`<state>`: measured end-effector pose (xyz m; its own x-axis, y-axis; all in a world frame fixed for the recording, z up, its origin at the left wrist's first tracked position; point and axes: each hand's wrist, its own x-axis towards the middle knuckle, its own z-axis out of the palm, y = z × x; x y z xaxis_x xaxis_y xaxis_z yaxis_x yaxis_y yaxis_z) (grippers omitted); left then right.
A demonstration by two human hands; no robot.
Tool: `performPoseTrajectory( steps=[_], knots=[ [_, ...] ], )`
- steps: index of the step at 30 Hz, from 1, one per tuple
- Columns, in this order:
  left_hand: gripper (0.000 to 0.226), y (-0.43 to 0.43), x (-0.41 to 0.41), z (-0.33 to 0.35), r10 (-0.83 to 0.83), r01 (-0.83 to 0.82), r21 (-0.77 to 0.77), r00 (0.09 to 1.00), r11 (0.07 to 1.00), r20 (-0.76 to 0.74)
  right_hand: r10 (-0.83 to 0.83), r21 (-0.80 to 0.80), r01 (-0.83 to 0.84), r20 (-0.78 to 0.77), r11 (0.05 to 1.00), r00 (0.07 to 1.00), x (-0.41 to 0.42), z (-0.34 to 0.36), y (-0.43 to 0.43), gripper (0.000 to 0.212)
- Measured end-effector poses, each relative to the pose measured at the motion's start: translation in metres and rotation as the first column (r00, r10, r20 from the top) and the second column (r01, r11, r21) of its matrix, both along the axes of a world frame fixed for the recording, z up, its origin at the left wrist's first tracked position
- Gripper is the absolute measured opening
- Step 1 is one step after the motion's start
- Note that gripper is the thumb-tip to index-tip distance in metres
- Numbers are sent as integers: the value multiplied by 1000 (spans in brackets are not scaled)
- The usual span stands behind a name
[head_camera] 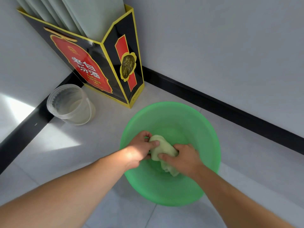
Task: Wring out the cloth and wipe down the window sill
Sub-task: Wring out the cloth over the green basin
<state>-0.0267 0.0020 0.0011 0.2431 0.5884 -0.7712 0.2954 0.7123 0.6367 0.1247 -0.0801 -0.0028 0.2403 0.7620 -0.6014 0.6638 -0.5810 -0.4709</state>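
Observation:
A pale green cloth (162, 149) is bunched up over a green plastic basin (171, 193) that stands on the tiled floor. My left hand (141, 149) grips the cloth's upper end, thumb on top. My right hand (184, 159) grips its lower part, and a loose tail hangs below toward the basin's bottom. Both hands are inside the basin's rim. No window sill is in view.
A clear plastic bucket (70, 104) stands by the left wall. A tall black, red and yellow box (105, 66) stands in the corner with grey curtain folds (85, 15) hanging into it. Black skirting (230, 106) lines both walls. Sunlight falls on the floor at left.

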Motion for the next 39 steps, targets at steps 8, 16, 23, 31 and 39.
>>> performPoseTrajectory(
  steps=[8, 16, 23, 31, 39],
  knots=[
    [27, 5, 8, 28, 449, -349, -354, 855, 868, 259, -486, -214, 585, -797, 782, 359, -4, 25, 9, 62],
    [49, 2, 1, 37, 227, -220, -58, 956, 974, 184, -506, -386, 485, -851, 785, 141, 0, 32, 10, 45],
    [24, -26, 11, 38, -81, 98, 227, 993, 969, -81, -471, -34, 612, -673, 790, 570, -16, 28, 15, 14],
    [44, -25, 32, 29, 110, 70, 424, 917, 903, -385, -470, 206, 663, -558, 720, 684, -50, 32, 27, 33],
    [48, -22, 30, 19, 36, 142, 385, 907, 912, -420, -485, 98, 661, -601, 744, 635, -51, 8, 32, 35]
  ],
)
